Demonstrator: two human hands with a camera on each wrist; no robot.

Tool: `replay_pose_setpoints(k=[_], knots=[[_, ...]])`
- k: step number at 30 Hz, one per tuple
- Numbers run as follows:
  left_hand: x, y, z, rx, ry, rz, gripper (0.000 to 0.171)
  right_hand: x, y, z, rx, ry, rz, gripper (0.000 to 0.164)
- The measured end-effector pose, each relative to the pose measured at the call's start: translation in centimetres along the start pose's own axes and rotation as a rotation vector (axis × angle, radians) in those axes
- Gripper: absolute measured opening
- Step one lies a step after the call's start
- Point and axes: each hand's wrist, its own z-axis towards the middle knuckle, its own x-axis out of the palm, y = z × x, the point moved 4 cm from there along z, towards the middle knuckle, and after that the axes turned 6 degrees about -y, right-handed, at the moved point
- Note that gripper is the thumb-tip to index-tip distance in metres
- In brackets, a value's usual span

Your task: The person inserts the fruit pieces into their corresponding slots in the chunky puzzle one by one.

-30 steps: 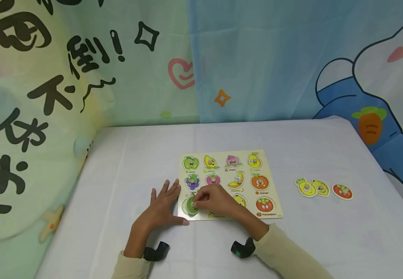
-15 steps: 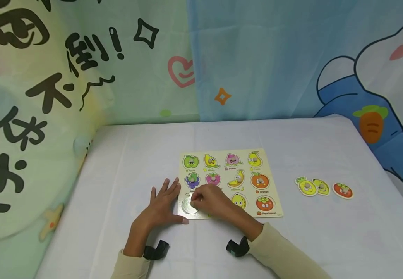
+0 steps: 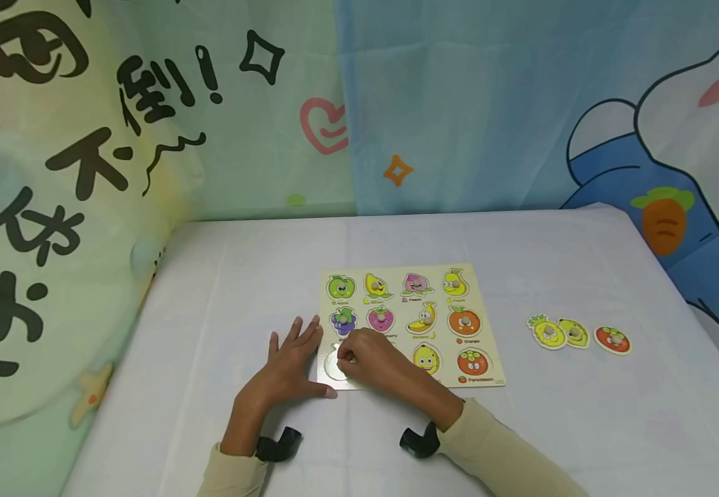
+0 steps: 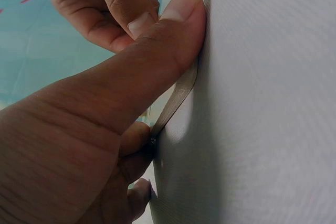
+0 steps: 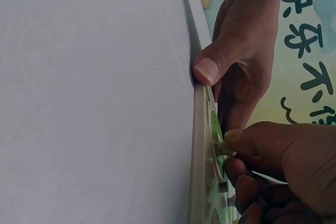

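Observation:
A pale yellow fruit puzzle board (image 3: 399, 304) lies on the white table, with fruit pieces and small knobs across it. My right hand (image 3: 374, 359) is over the board's lower left part, thumb and finger pinching the knob of a round green puzzle piece (image 5: 215, 121). The piece lies against the board in the right wrist view; in the head view its round spot looks pale and shiny. My left hand (image 3: 287, 369) spreads its fingers along the board's left edge. Its thumb (image 4: 178, 24) rests at the lower left corner.
To the board's right lie a pineapple piece (image 3: 548, 333), a yellow lemon-like piece (image 3: 575, 334) close beside it, and a red fruit piece (image 3: 612, 339). A printed cloth backdrop (image 3: 458, 110) stands behind and left of the table. Each wrist wears a black camera mount (image 3: 280, 445).
The tilted green piece at the lower left of the board now lies level, its spot looking pale. My right hand has shifted slightly left. The left hand stays put.

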Motion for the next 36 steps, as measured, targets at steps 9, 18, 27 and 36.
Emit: replay_pose_setpoints(k=[9, 18, 27, 36], knots=[[-0.2, -0.2, -0.1, 0.009, -0.006, 0.006, 0.114, 0.0, 0.1, 0.0, -0.022, 0.005, -0.034, 0.010], [0.0, -0.1, 0.0, 0.003, 0.000, 0.005, 0.114, 0.2, 0.0, -0.2, -0.010, 0.013, -0.052, 0.008], [-0.1, -0.2, 0.0, -0.005, 0.004, 0.014, 0.115, 0.3, -0.2, -0.2, 0.029, 0.011, -0.026, 0.008], [-0.1, -0.1, -0.1, 0.007, -0.001, 0.008, 0.114, -0.2, -1.0, -0.5, 0.126, 0.005, 0.052, 0.007]])
